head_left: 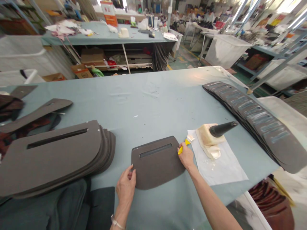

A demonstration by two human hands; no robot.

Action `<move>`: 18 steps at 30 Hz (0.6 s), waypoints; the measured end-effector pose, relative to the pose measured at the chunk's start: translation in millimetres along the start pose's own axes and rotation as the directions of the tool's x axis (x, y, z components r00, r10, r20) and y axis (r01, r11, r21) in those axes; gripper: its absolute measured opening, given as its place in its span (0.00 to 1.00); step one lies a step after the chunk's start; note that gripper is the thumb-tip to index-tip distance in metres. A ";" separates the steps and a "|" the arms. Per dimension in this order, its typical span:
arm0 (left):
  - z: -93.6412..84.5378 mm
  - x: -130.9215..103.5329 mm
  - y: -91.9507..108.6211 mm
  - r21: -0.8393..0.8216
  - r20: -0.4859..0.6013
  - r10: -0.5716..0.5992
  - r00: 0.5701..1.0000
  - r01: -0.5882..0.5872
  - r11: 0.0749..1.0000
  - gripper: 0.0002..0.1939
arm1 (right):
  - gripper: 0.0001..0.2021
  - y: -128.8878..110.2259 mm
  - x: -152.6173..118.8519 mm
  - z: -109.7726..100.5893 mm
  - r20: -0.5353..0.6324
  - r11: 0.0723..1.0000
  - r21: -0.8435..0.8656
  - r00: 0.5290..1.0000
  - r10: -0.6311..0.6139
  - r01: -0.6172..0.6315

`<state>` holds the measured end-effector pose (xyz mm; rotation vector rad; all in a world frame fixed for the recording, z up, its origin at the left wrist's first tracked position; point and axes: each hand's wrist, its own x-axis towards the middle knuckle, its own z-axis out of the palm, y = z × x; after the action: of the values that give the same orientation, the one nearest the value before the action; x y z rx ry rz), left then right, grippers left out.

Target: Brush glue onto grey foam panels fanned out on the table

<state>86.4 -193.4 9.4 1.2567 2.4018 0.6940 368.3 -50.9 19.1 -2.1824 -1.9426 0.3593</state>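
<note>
Yellow brush [187,142] in R fingers [183,150]; orange box [109,14] txt (bkgd) blurred.

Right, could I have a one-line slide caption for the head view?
Left hand at one edge of a slotted dark panel, right hand at the other, holding a yellow brush.

plain grey-brown panel [158,172], yellow brush [187,141] (its bristles [190,138] whitish), pale blue-green tabletop [163,108], white paper [231,166]

An orange-white container [110,18] stands on a far table [99,37], cardboard boxes [92,58] underneath, a white bin [224,51] to the right.
</note>
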 end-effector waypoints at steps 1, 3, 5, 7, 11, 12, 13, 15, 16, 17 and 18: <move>0.1 -0.1 0.3 0.006 0.004 0.003 1.000 -0.003 1.000 0.16 | 0.05 0.4 -0.1 0.0 -0.002 1.000 -0.003 1.000 -0.005 0.005; 0.4 -0.5 1.1 0.008 0.014 0.012 1.000 -0.012 1.000 0.16 | 0.05 1.0 -0.3 0.1 -0.008 1.000 -0.016 1.000 -0.010 0.009; 1.1 -1.4 2.7 0.006 0.004 0.031 1.000 -0.031 0.999 0.16 | 0.05 0.5 -0.9 0.6 -0.015 0.999 -0.037 1.000 -0.011 0.010; 2.3 -2.7 4.5 0.015 -0.038 0.062 0.997 -0.061 0.998 0.15 | 0.05 -0.9 -2.0 1.4 -0.019 0.998 -0.056 0.999 -0.027 0.025; 4.4 -4.2 5.2 0.041 -0.100 0.103 0.990 -0.099 0.994 0.14 | 0.06 -3.4 -4.5 0.9 -0.048 0.994 -0.102 0.997 -0.054 0.049; 4.4 -3.8 4.4 0.025 -0.092 0.112 0.989 -0.110 0.994 0.14 | 0.07 -3.2 -4.6 -0.2 -0.070 0.992 -0.113 0.996 -0.061 0.053; 4.1 -3.0 3.7 -0.001 -0.082 0.117 0.990 -0.117 0.993 0.14 | 0.08 -2.7 -4.2 -1.7 -0.098 0.991 -0.120 0.992 -0.076 0.064; 2.8 0.0 3.7 -0.063 -0.085 0.103 0.991 -0.109 0.992 0.14 | 0.09 -1.5 -2.0 -5.1 -0.156 0.989 -0.113 0.981 -0.117 0.100; 2.0 2.2 5.4 -0.087 -0.099 0.092 0.991 -0.101 0.991 0.14 | 0.09 -1.3 -0.3 -6.4 -0.183 0.988 -0.097 0.973 -0.138 0.122; 1.3 4.7 8.4 -0.102 -0.117 0.092 0.989 -0.104 0.989 0.14 | 0.08 -1.8 1.7 -7.0 -0.207 0.987 -0.072 0.966 -0.156 0.144; 0.9 7.5 12.9 -0.107 -0.135 0.108 0.985 -0.123 0.987 0.14 | 0.07 -3.2 3.8 -6.8 -0.223 0.985 -0.038 0.959 -0.175 0.171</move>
<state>91.3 -180.6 15.4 1.3494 2.3654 0.9611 367.8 -46.6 26.4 -1.9462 -1.9943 0.0618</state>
